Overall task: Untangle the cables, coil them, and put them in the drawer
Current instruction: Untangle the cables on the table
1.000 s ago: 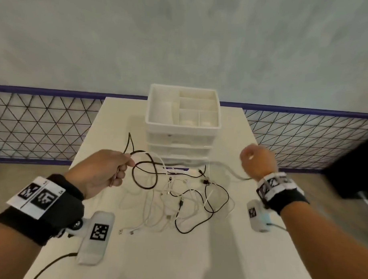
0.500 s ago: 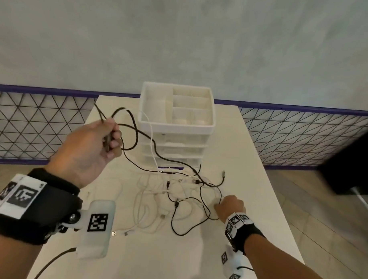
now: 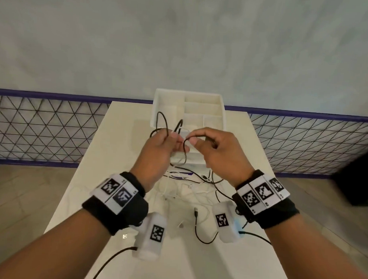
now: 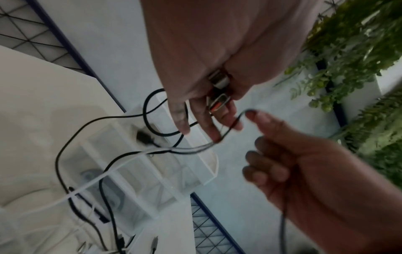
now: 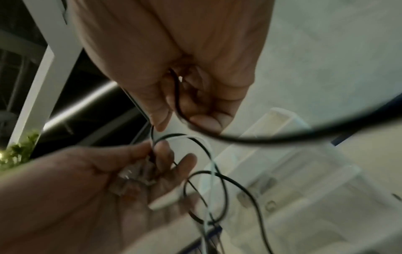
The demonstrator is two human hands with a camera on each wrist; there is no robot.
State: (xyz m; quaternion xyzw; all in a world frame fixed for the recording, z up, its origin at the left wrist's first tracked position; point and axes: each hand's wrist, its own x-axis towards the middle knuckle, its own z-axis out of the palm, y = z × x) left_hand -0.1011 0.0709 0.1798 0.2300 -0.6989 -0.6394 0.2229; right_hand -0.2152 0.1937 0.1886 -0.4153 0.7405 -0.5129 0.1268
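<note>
A thin black rubber-sheathed cable [image 3: 186, 148] is pinched by the left hand [image 3: 161, 151] and right hand [image 3: 217, 153] above the white plastic drawer unit [image 3: 189, 110], so its loops are lifted clear of the white cables [image 3: 187, 191] on the table.

- The hands [image 3: 157, 151] [image 3: 218, 155] cover the front of the drawer unit [image 3: 219, 119]; whether any drawer is open cannot be told.
- The black cable [image 3: 185, 154] runs behind the left palm there; its ends are lost in the tangle [image 3: 189, 189].
- Both forearms are cut off by the lower edge.
- In the wrist views the unit [image 4: 165, 173] and cable [image 5: 282, 139] are blurred.
- Small metal plugs [image 4: 219, 101] between left fingers: type unreadable.
</note>
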